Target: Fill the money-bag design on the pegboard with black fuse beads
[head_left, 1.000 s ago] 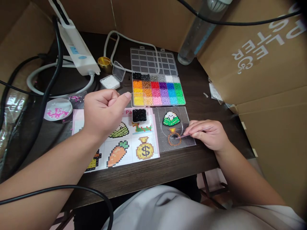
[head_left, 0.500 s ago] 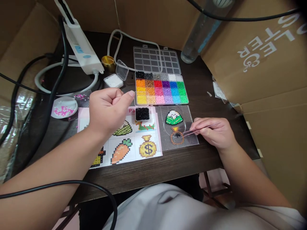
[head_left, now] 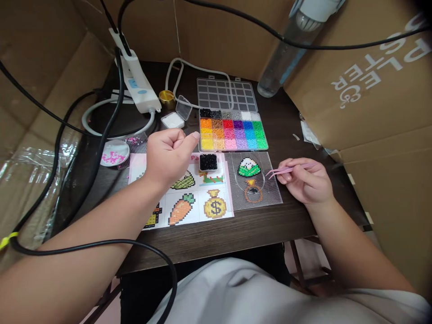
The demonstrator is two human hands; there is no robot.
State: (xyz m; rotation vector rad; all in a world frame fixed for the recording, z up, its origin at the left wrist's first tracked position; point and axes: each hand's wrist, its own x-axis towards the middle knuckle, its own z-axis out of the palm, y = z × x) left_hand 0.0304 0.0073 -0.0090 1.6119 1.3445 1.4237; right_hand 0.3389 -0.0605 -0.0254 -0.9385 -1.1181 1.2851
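My left hand (head_left: 170,155) is closed in a fist, thumb and finger pinching the edge of a bead box's raised clear lid. The small box of black beads (head_left: 208,162) sits over the top of the printed pattern sheet (head_left: 199,213). My right hand (head_left: 307,182) is closed around pink tweezers (head_left: 286,170), whose slightly parted tips point left above the clear pegboard (head_left: 270,198); whether a bead is between them I cannot tell. On the pegboard are a green-and-white rice-ball bead figure (head_left: 249,167) and a brown bead ring (head_left: 253,194) with a yellow top and some black beads inside.
Behind stands a sorted bead case (head_left: 240,132) with its lid open. A box of white beads (head_left: 173,120), a gold cup (head_left: 166,99), a dish of pink beads (head_left: 115,153) and a power strip (head_left: 140,85) lie left. A bottle (head_left: 280,63) and cardboard walls border the table.
My right hand has drawn the tweezers up and away from the bead ring. My left hand keeps its grip on the lid. The whole view has shifted a little.
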